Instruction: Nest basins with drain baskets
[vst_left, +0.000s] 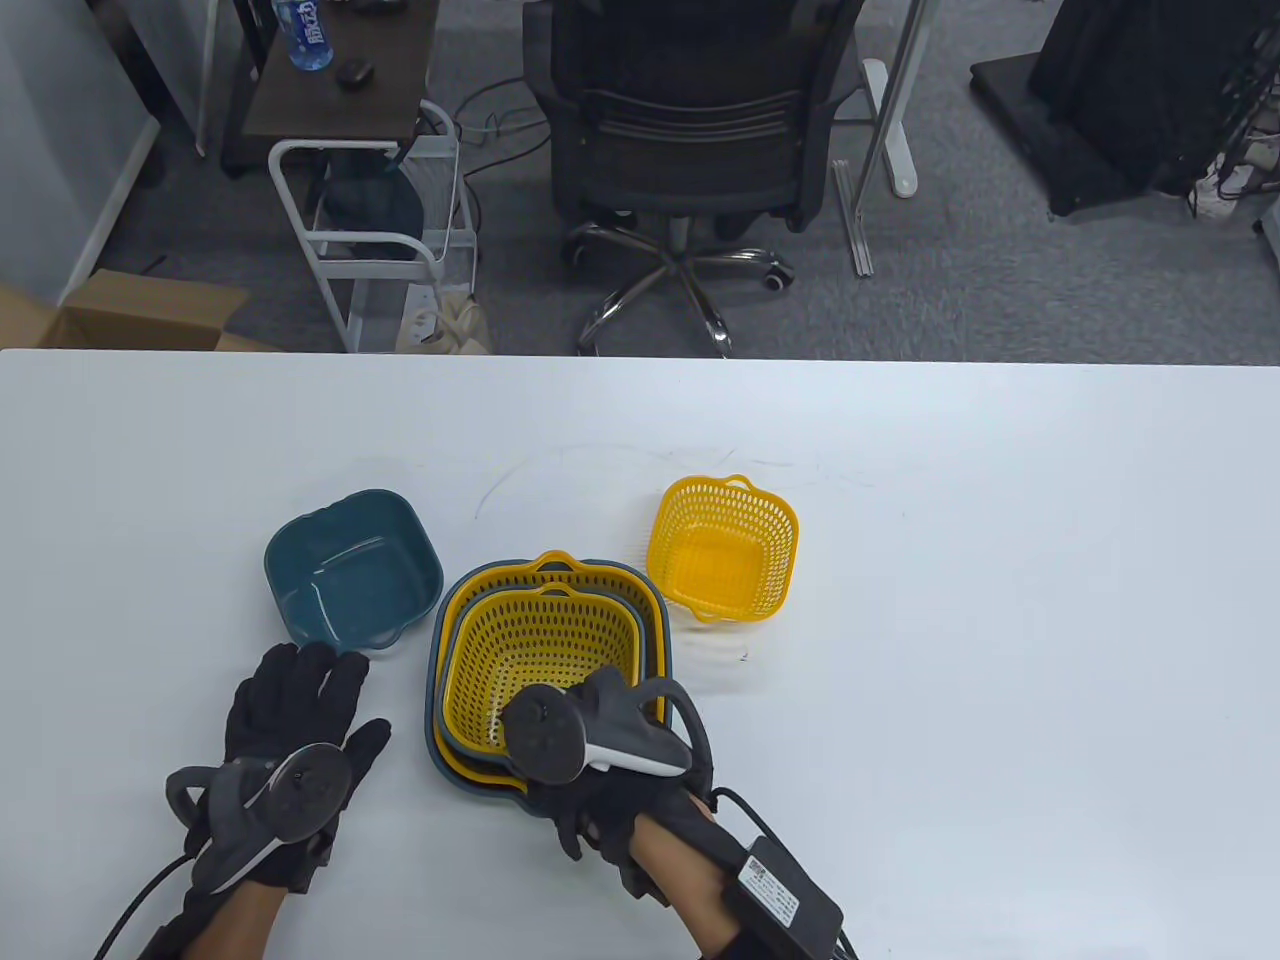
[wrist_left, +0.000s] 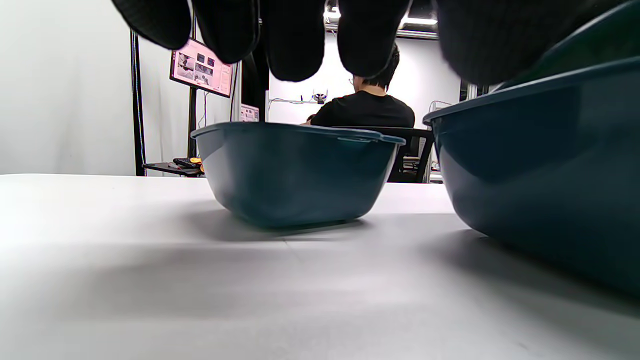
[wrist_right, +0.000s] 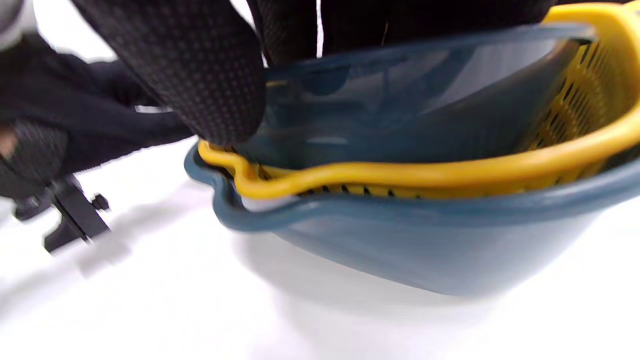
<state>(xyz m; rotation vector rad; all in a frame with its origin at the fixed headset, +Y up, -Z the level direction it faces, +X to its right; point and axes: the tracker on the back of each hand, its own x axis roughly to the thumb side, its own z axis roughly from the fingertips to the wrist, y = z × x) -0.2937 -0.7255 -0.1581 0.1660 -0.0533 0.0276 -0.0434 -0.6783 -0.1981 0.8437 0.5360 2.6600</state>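
A nested stack stands near the table's front: a large blue basin (vst_left: 436, 690), a large yellow drain basket (wrist_right: 425, 172) in it, a medium blue basin (wrist_right: 400, 115) in that, and a medium yellow basket (vst_left: 545, 645) on top. My right hand (vst_left: 600, 700) grips the stack's near rim, its thumb (wrist_right: 200, 75) at the large yellow basket's rim. A small blue basin (vst_left: 350, 570) sits empty to the left. My left hand (vst_left: 300, 690) lies flat on the table just in front of it, fingers spread, holding nothing. A small yellow basket (vst_left: 722, 545) stands empty to the right of the stack.
The white table (vst_left: 1000, 600) stretches wide to the right and behind the baskets. An office chair (vst_left: 680, 150) and a white cart (vst_left: 370, 230) stand on the floor beyond the far edge. In the left wrist view the small basin (wrist_left: 295, 170) is ahead and the large basin (wrist_left: 540, 165) at right.
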